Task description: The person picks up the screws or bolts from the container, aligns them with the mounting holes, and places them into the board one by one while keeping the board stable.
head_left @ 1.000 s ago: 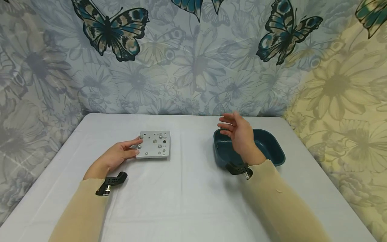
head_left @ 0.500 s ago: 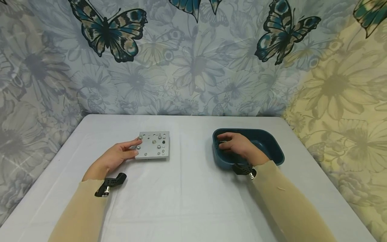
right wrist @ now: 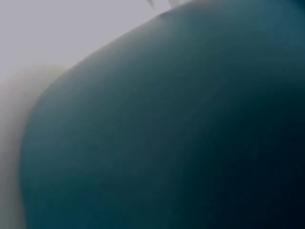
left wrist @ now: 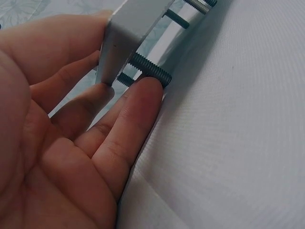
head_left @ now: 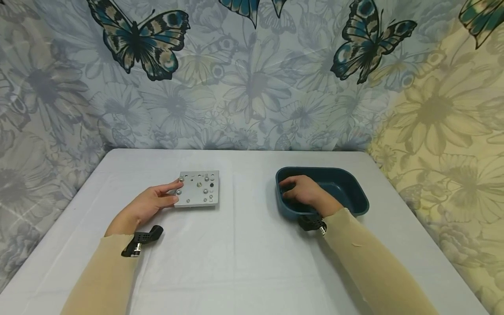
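My left hand (head_left: 147, 204) grips the left edge of a silver metal plate (head_left: 193, 192), with several bolts set into its top. In the left wrist view, threaded bolt shanks (left wrist: 151, 67) stick out below the plate (left wrist: 138, 24), and a finger of the left hand (left wrist: 71, 119) touches one. My right hand (head_left: 305, 191) reaches down into the left part of a dark teal plastic basin (head_left: 346, 190). Its fingertips are hidden low inside, so I cannot tell what they hold. The basin wall (right wrist: 119, 119) fills most of the right wrist view, blurred.
A white cloth-covered table (head_left: 232, 253) carries both the plate and the basin, with a gap of bare cloth between them. Behind it hangs a patterned cloth wall (head_left: 252, 87) with flowers and butterflies. Each wrist wears a black camera mount (head_left: 143, 238).
The right hand has come down from above the basin and in among its walls, fingers lowered. The left hand keeps its grip on the plate, which has stayed in place.
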The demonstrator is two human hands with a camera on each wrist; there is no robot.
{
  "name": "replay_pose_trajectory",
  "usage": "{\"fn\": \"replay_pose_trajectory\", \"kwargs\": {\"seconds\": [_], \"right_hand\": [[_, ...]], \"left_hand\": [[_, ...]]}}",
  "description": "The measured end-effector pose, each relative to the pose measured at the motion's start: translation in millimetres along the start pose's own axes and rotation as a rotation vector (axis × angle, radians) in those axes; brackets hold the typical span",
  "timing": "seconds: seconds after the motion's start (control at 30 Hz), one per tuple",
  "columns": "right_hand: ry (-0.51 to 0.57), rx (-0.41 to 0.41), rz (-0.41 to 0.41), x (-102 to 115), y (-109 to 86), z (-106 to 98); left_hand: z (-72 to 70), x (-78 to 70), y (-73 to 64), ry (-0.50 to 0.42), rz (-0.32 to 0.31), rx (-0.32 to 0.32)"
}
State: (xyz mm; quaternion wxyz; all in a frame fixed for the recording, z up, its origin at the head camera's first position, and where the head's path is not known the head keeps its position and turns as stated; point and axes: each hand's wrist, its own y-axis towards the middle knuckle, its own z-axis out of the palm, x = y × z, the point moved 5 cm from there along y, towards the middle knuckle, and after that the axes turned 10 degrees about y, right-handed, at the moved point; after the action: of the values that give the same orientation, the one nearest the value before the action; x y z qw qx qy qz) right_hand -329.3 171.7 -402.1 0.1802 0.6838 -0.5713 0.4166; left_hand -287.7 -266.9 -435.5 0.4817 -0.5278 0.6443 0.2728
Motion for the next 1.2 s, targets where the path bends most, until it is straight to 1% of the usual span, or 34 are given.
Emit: {"fn": "replay_pose_trajectory", "kwargs": {"seconds": [0.23, 0.37, 0.47, 0.53, 0.63, 0.73, 0.83, 0.97, 1.03, 1.1, 1.2], "right_hand": [[-0.307, -0.010, -0.150, 9, 6.1, 7], [-0.434, -0.022, -0.203, 14, 6.1, 10], [-0.477, -0.025, -0.218, 17, 5.6, 13], [-0.472, -0.021, -0.219, 18, 4.9, 14], [-0.415, -0.017, -0.207, 16, 2.9, 10], [-0.329, -0.041, -0.193, 15, -1.2, 0], [-0.235, -0.070, -0.171, 15, -6.8, -12], [-0.075, -0.101, -0.110, 18, -14.6, -27], [0.049, -0.123, -0.068, 22, -16.4, -34], [0.199, -0.145, -0.031, 26, -15.6, -38], [0.410, -0.174, 0.003, 36, -8.0, -40]], "left_hand": [[0.4, -0.2, 0.4, -0.016, 0.006, 0.004], [-0.5, -0.7, 0.3, -0.015, 0.011, 0.005], [-1.3, 0.0, 0.7, -0.017, 0.010, 0.004], [-1.3, 0.8, 1.0, -0.021, 0.010, 0.007], [-0.5, 1.5, 1.5, -0.028, 0.008, 0.010], [0.4, 0.9, 2.0, -0.025, 0.009, 0.011], [0.6, -0.2, 2.6, -0.023, 0.009, 0.009], [0.9, -0.9, 2.1, -0.017, 0.004, 0.009], [1.0, -1.1, 1.6, -0.012, -0.001, 0.009], [0.8, -1.1, 1.1, -0.003, -0.002, 0.009], [-0.5, -0.8, 0.6, -0.009, -0.005, 0.011]]}}
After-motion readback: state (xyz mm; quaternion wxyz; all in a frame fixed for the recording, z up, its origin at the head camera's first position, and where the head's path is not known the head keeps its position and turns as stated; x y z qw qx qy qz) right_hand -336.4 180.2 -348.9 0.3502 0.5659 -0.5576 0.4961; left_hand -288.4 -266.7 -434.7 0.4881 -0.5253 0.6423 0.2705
